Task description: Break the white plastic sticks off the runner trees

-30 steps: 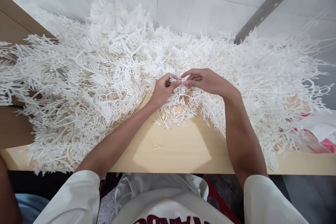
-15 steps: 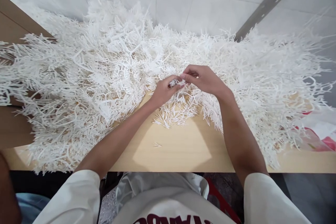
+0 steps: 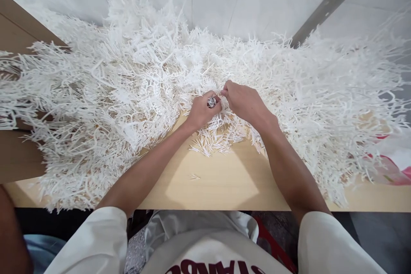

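ok so mid-frame my left hand (image 3: pixel 203 110) curls round white plastic sprigs (image 3: pixel 211 102); my right hand (image 3: pixel 244 100) just rolled knuckles-up, fingers bunched, can't tell on what.

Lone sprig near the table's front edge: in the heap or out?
Out. The sprig lies by itself on bare table, apart from the white heap.

White branching sprigs (image 3: pixel 138 72) all over, on a pale yellow-tan bench (image 3: pixel 212 180); grey-white tiled wall (image 3: pixel 218 0) lined with darker joints, grey metal strip (image 3: pixel 334 4), brown cardboard (image 3: pixel 19 154). Off-white shirt (image 3: pixel 205 248) with maroon lettering (bold stuff!), and pink-red patches on the whitish plastic bag (image 3: pixel 387 169).
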### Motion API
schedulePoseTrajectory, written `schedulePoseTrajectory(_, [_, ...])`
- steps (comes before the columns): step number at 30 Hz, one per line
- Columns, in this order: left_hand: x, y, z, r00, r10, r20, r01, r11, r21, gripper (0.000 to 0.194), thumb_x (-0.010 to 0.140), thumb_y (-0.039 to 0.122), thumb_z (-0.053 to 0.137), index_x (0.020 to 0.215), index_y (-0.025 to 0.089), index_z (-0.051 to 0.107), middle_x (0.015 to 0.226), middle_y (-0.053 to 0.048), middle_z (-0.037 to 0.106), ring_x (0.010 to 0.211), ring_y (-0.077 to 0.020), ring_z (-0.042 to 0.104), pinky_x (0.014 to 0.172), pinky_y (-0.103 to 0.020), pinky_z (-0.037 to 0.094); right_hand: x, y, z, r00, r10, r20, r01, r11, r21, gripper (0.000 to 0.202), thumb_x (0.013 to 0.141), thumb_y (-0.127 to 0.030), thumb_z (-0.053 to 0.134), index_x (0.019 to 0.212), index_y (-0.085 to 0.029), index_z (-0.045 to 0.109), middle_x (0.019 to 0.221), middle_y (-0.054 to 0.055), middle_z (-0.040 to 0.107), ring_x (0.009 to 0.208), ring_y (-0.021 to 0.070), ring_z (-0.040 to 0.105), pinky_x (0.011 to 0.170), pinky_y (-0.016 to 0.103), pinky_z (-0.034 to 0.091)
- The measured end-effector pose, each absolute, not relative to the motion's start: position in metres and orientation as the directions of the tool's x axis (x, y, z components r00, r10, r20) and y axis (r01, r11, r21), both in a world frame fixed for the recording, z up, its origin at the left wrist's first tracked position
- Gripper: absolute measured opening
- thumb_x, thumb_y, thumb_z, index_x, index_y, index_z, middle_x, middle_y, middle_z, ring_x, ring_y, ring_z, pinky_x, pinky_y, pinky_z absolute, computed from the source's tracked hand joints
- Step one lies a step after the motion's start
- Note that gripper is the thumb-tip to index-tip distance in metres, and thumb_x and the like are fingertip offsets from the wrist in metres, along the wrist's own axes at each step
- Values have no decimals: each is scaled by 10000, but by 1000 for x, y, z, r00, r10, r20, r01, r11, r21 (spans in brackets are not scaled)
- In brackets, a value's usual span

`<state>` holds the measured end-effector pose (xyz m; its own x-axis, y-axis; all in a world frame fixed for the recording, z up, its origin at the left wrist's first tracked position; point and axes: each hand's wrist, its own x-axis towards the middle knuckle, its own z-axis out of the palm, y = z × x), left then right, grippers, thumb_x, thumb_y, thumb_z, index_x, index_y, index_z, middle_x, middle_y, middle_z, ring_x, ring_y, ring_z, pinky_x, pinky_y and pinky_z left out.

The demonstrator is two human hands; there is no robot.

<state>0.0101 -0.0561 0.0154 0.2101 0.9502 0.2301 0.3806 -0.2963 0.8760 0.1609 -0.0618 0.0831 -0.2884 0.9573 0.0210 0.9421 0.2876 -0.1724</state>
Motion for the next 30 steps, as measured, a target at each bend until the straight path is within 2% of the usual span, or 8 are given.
schedulePoseTrajectory(5, [7,-50,12,253,941,224,358,-306,882,69,794,242,581,827,196,619,702,36,613,564,-92,439,620,-261,375,157,-50,63,-188,979,81,898,205,-389,195,983,-311,347,941,-207,505,836,71,635,689,177,488,631,303,282])
schedulePoseTrajectory(9, [6,-49,10,275,929,249,301,-330,895,41,822,227,563,827,203,596,670,43,576,571,-98,436,639,-260,391,155,-42,49,-106,981,163,746,187,-639,227,970,-405,413,862,-228,504,768,23,615,699,159,525,671,297,361])
schedulePoseTrajectory(14, [6,-51,9,233,953,196,271,-257,928,83,888,270,540,878,214,600,656,47,576,570,-109,474,633,-264,408,162,-39,58,-179,981,74,517,158,-841,387,850,-603,591,836,-216,589,731,-2,604,664,128,534,655,277,410])
schedulePoseTrajectory(17, [7,-53,9,262,936,234,282,-306,909,117,903,306,542,908,211,609,762,23,643,689,-131,556,699,-275,435,170,-40,70,-275,961,-34,532,123,-838,442,783,-649,651,844,-211,639,750,9,640,664,128,541,638,276,405])
schedulePoseTrajectory(20, [8,-55,9,275,940,200,353,-293,888,119,890,315,542,914,214,601,693,30,600,640,-131,520,642,-276,397,176,-42,73,-350,931,-102,609,144,-780,413,855,-615,581,786,-209,613,684,-5,617,624,120,514,607,274,365])
schedulePoseTrajectory(25, [9,-54,9,322,923,208,400,-333,854,89,875,275,510,887,215,575,683,31,578,623,-127,497,648,-280,386,172,-41,61,-359,930,78,756,339,-559,420,951,-496,450,647,-207,459,587,-32,446,588,111,384,609,288,281])
schedulePoseTrajectory(28, [9,-53,10,355,902,247,416,-389,822,74,868,236,498,846,210,564,739,15,605,674,-140,525,688,-285,409,170,-36,52,-267,953,143,780,301,-548,410,953,-466,445,632,-213,409,594,-25,444,595,122,393,625,301,287])
schedulePoseTrajectory(30, [10,-55,11,407,880,244,463,-429,775,71,858,228,509,823,209,568,721,12,600,661,-148,522,679,-292,400,174,-30,50,-116,967,225,776,230,-588,421,960,-481,429,631,-220,406,617,-13,468,612,133,424,634,309,311])
